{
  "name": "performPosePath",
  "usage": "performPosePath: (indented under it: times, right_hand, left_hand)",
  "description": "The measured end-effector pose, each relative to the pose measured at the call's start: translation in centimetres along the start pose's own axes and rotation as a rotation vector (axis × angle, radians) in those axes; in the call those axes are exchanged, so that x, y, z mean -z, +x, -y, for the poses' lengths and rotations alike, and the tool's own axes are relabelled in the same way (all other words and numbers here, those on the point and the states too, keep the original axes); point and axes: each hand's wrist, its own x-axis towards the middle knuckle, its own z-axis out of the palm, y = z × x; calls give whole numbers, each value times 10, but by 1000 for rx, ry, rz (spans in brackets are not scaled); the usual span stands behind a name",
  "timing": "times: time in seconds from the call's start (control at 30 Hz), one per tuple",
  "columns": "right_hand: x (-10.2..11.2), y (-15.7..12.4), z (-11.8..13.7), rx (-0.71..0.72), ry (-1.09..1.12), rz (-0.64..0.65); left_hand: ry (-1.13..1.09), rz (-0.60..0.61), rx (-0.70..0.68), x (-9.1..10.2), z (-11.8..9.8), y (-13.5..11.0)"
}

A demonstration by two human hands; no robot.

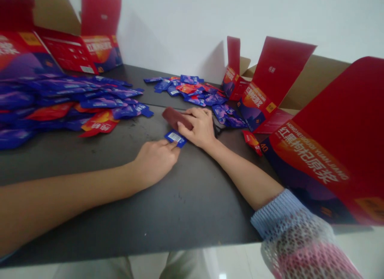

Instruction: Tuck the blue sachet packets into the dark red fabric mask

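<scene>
My right hand (198, 127) is closed over one end of a dark reddish-brown bar (175, 118), which sticks out to the left of its fingers. My left hand (155, 162) lies on the dark table (126, 219), its fingertips at the end of a small blue sachet (175, 138) with a white label. The sachet's far end sits just under the heel of my right hand. Behind my hands lies a loose heap of blue and red sachets (192, 90), and a larger heap (63, 101) spreads to the left.
Open red printed cartons stand at the back left (81, 51) and back right (264, 83), and a large red carton flap (324, 151) rises at the right. A single red sachet (251, 142) lies near it. A knitted sleeve (288, 231) covers my right forearm.
</scene>
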Motion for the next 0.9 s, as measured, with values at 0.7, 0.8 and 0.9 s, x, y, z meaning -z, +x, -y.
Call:
performPosePath:
  times: [0.7, 0.8, 0.9]
  right_hand:
    - [-9, 8, 1, 13, 25, 99]
    - [-8, 9, -3, -84, -50, 98]
    - [-6, 9, -7, -163, -122, 94]
  left_hand:
    - [-25, -40, -11, 3, -2, 1]
    - [-11, -46, 11, 2, -4, -1]
    - [-3, -71, 34, 0, -6, -2]
